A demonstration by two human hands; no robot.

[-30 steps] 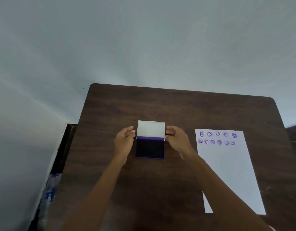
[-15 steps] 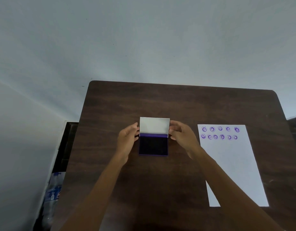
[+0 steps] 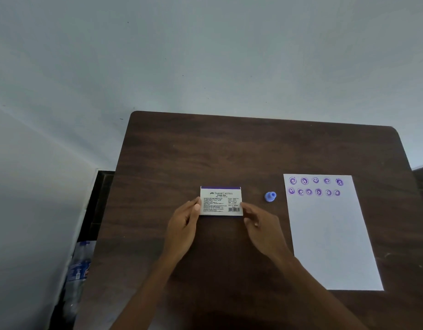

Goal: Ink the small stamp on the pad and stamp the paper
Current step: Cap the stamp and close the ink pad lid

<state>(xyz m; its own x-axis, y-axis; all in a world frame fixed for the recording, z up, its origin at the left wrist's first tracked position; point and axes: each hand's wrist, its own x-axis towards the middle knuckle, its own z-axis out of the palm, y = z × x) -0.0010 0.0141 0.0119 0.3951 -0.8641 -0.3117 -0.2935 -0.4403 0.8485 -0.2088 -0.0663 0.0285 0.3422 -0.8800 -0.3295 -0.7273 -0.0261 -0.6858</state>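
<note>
The stamp pad (image 3: 221, 201) lies in the middle of the dark wooden table (image 3: 229, 148) with its white printed lid closed over it. My left hand (image 3: 184, 225) pinches the pad's left edge with thumb and fingertips. My right hand (image 3: 260, 223) touches its right edge the same way. The small blue stamp (image 3: 270, 196) stands by itself on the table, to the right of the pad and just left of the paper. The white paper (image 3: 332, 234) lies at the right, with two rows of purple smiley prints along its top.
A pale wall rises behind the table's far edge. On the floor to the left of the table stands a clear plastic bottle (image 3: 77, 270) next to a dark strip.
The pad's lid stood upright with the dark ink surface showing; now it is folded down shut. Both hands stayed at its sides. The blue stamp has come into view.
</note>
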